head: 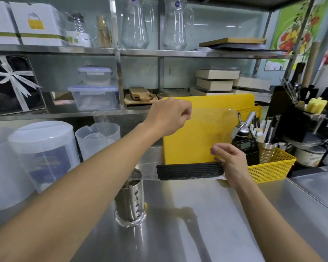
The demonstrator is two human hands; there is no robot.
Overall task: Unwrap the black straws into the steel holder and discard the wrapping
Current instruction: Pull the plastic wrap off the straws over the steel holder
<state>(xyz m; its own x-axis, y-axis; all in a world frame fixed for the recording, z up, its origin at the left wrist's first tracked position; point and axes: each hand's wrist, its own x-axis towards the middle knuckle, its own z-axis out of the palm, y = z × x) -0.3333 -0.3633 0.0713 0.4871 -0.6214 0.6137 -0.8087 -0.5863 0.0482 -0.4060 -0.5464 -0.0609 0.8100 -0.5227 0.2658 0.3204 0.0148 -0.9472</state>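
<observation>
A bundle of black straws (189, 170) lies level above the steel counter, held at its right end by my right hand (233, 163). My left hand (169, 116) is raised higher up and pinches a sheet of clear plastic wrapping (212, 125), which stretches from that hand down to the bundle. The perforated steel holder (130, 203) stands upright on the counter, below and left of the straws, with dark straw ends showing at its mouth.
A yellow cutting board (187, 148) leans behind the straws. A yellow basket (273, 171) with tools and a steel cup sits at the right. Translucent tubs (44, 152) and a jug (98, 138) stand at the left. Shelves with jugs and boxes rise behind.
</observation>
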